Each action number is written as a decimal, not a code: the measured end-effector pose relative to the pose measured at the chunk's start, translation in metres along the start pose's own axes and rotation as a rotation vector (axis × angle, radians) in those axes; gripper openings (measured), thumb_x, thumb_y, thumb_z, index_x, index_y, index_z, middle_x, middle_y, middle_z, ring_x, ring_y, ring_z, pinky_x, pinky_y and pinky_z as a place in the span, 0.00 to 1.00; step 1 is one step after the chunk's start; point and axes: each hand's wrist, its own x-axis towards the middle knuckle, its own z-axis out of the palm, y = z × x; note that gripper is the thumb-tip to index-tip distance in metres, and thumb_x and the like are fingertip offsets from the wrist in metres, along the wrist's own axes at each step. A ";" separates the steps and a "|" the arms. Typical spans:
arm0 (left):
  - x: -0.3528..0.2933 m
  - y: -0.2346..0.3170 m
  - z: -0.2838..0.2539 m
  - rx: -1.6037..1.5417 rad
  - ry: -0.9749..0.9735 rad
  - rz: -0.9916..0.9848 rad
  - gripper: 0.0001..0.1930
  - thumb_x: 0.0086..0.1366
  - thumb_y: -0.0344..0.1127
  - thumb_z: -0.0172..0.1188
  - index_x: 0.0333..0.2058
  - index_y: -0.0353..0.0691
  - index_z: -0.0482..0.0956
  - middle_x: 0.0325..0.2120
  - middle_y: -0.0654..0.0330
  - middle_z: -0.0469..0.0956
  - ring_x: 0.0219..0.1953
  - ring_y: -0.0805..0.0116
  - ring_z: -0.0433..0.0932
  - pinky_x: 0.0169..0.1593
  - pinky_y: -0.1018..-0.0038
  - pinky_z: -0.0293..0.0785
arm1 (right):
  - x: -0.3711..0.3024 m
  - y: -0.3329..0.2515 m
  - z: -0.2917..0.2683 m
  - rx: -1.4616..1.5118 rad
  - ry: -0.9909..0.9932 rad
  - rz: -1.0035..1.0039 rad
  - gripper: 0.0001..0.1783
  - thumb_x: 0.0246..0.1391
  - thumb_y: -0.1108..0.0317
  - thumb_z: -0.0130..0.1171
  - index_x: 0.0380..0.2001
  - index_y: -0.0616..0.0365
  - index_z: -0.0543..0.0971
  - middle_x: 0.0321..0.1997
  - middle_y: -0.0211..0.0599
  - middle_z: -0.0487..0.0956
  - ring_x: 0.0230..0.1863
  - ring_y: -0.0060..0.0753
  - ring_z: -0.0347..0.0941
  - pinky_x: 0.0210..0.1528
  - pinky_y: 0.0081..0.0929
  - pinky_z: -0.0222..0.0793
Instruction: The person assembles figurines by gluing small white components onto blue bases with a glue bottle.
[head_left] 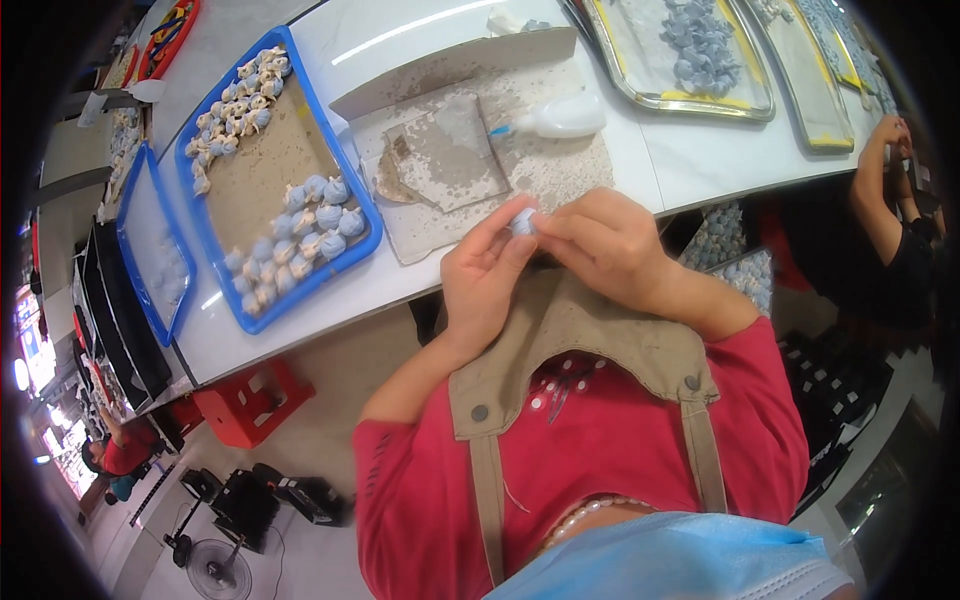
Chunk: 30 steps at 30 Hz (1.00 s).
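Close in front of my chest, at the table's near edge, my left hand (478,285) pinches a small blue-grey moulded piece (523,222) between thumb and fingers. My right hand (612,248) has its fingertips closed on the same piece from the other side. Its details are too small to make out. Beyond my hands lies a worn, stained cardboard sheet (565,170) with a raised back flap. On it rests a white squeeze bottle (562,118), lying on its side with a blue tip pointing left.
To the left, a blue-rimmed tray (366,205) holds several small cream-and-blue figures (325,217) in two groups. Another blue tray (160,315) lies farther left. Metal trays (690,105) with blue-grey pieces stand at the back right. A red stool (250,405) is below the table; a co-worker's arm (875,200) shows at right.
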 end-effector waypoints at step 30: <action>-0.003 0.011 0.000 0.594 -0.245 0.487 0.12 0.60 0.30 0.59 0.43 0.34 0.76 0.37 0.53 0.80 0.37 0.65 0.79 0.41 0.77 0.73 | 0.000 0.022 -0.015 0.775 -0.342 0.295 0.22 0.40 0.69 0.69 0.42 0.61 0.78 0.39 0.37 0.81 0.42 0.27 0.77 0.45 0.22 0.70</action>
